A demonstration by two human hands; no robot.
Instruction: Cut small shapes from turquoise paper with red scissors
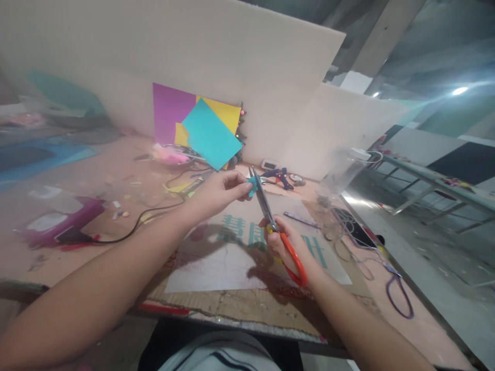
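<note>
My left hand (223, 191) pinches a small teal paper piece (252, 185) above the table. My right hand (286, 246) grips orange-handled scissors (270, 219), fingers through the loops. The steel blades point up and away and meet the teal piece, which sits between them. Both hands hover over a white sheet with teal characters (240, 252) lying on cardboard.
Magenta, yellow and teal paper sheets (201, 129) lean on the white back board. A blue glue gun (280, 176) lies behind the hands. A purple box (62, 221) with a black cable sits left. Purple scissors (400, 293) and wires lie right near the table edge.
</note>
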